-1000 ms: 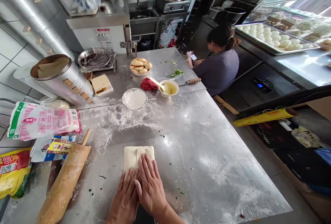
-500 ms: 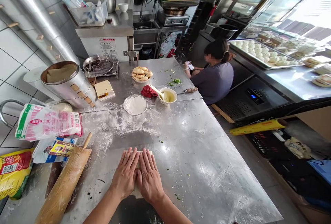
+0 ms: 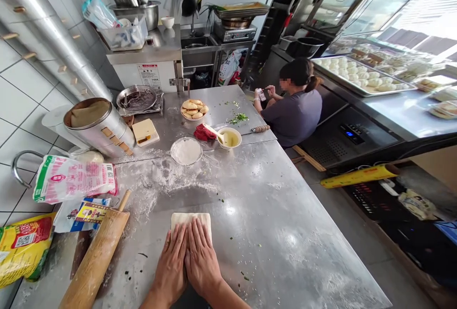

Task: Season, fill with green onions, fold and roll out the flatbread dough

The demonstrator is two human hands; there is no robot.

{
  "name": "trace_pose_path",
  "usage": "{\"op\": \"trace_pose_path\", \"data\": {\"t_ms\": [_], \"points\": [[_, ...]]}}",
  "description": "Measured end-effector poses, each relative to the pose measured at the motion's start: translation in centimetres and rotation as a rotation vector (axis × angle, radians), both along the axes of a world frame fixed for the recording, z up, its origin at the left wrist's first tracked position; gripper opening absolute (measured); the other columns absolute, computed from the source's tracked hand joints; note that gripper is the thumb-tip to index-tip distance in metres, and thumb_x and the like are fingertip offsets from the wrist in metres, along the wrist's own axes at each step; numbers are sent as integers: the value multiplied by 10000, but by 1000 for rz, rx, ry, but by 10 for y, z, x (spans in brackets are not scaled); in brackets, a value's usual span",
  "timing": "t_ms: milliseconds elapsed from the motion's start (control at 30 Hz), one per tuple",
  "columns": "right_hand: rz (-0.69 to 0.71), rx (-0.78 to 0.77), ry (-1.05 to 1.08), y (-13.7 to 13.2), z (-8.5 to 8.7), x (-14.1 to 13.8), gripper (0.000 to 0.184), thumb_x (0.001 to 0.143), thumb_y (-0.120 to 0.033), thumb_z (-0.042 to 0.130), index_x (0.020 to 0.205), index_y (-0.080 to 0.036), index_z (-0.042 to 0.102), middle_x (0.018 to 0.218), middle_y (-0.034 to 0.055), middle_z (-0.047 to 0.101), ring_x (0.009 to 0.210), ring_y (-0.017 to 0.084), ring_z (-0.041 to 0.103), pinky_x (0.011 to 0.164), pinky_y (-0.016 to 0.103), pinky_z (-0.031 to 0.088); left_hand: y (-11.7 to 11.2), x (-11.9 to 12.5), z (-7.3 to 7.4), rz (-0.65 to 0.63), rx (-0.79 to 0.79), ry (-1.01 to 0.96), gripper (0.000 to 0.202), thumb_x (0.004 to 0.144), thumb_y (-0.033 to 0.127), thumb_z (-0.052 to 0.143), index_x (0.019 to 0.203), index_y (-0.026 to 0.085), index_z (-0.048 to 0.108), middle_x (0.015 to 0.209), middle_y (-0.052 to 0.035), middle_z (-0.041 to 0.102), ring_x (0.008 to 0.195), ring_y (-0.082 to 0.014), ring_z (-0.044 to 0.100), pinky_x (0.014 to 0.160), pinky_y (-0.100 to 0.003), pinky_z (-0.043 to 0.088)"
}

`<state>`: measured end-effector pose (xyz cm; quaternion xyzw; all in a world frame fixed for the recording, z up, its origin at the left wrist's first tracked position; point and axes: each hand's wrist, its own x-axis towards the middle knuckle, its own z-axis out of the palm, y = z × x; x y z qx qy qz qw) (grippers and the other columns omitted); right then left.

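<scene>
Near the front edge of the bench (image 3: pixel 285 233), the left hand (image 3: pixel 171 266) and right hand (image 3: pixel 202 261) press flat, fingers spread, holding nothing, on the folded dough (image 3: pixel 191 219), which looks soft and light and is best lifted from its edges.

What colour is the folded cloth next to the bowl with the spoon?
Red. The cloth lies beside the bowl in the head view.

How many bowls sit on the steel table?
3: a flour bowl mid-table, a bowl of yellowish liquid to its right, and a bowl of browned buns behind. Others may be hidden.
</scene>
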<state>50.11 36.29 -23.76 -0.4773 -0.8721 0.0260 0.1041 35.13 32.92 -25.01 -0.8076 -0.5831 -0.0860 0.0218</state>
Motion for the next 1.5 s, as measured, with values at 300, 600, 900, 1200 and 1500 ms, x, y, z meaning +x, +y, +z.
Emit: {"op": "trace_pose_path", "data": {"t_ms": [300,600,900,1200,1500], "points": [[35,-38,22,2,-3,0,731,954,-258,447,1611,-78,182,1697,182,150,1569,349,161,1226,568,398,0,-12,5,8,-37,-35,713,934,163,466,1608,164,234,1680,-90,296,1572,-304,236,1228,-526,391],[-5,-31,-25,13,-19,-9,703,964,-240,430,1614,-114,194,1705,125,161,1574,330,152,1242,579,374,40,-13,-5,-30,-16,-98,694,954,165,431,1613,172,210,1692,-69,268,1582,-298,202,1261,-521,333],[-23,39,30,7,-1,2,698,969,-248,440,1607,-89,207,1681,172,219,1555,356,211,1186,573,449,24,-13,18,-5,24,13,685,968,246,476,1607,186,238,1691,-70,273,1578,-307,217,1234,-523,345],[-51,-73,51,3,-25,6,706,996,-305,457,1617,-115,178,1698,164,144,1568,358,153,1232,587,373,-1,-7,-13,15,14,-37,709,943,237,524,1603,196,267,1684,-97,287,1574,-344,212,1214,-543,388],[-129,-20,159,-17,3,31,662,993,-251,453,1612,-163,237,1705,130,171,1574,344,151,1221,603,384,23,-17,19,203,-10,-140,599,999,252,459,1582,225,324,1679,-66,318,1568,-282,259,1200,-525,453]]}}
